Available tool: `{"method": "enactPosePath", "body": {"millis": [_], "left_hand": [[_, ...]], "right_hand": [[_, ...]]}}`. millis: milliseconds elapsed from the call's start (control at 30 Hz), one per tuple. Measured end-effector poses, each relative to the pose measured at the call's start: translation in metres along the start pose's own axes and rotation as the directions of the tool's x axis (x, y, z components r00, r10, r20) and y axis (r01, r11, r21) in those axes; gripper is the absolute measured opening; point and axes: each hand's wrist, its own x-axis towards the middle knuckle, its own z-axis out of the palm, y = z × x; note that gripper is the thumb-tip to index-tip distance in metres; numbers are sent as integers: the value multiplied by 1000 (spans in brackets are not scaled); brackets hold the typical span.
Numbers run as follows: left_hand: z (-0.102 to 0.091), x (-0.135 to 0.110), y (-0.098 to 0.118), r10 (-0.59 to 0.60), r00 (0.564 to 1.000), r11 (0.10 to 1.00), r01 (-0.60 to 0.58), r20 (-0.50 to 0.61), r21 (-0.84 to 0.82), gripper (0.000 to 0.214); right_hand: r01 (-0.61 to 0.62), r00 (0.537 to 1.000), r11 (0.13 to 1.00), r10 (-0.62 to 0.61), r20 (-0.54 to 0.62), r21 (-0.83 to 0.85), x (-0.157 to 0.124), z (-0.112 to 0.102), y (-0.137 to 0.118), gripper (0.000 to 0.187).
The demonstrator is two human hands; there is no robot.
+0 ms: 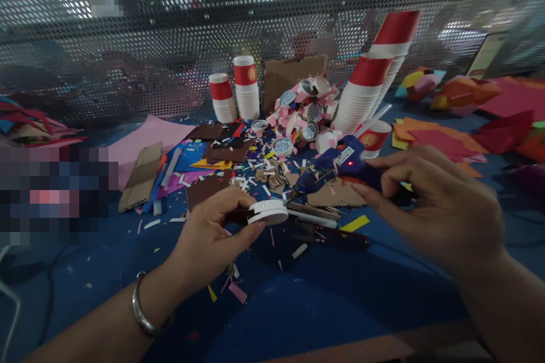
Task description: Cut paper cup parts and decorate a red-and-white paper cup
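My left hand pinches a small white paper disc with a raised rim between thumb and fingers, its edge tilted toward me. In my right hand is a blue hot glue gun with a small red light lit on its side. The glue gun's nozzle points down and left and meets, or nearly meets, the disc's right edge. A clear glue stick slants up from behind the gun. Part of the gun's handle is hidden by my right fingers.
Behind stand stacked red-and-white paper cups, two shorter stacks, and a pile of small pink-and-white paper pieces. Paper scraps, cardboard strips, pens and dark-handled scissors litter the blue table. A perforated metal screen rises behind.
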Motion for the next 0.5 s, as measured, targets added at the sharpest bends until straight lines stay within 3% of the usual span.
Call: {"method": "enactPosePath", "body": {"millis": [200,367,500], "left_hand": [[0,2,1,62,998,997,-62,5,40,5],[3,1,7,173,985,985,-172,24,-23,9],[5,1,5,64,995,988,-73,-71,-136,7]], "right_hand": [[17,1000,1000,-17,4,-20,2,0,-3,31],[-18,999,1000,19,51,-18,2,1,-3,29],[-115,991,991,119,67,-62,2,4,8,28]]}}
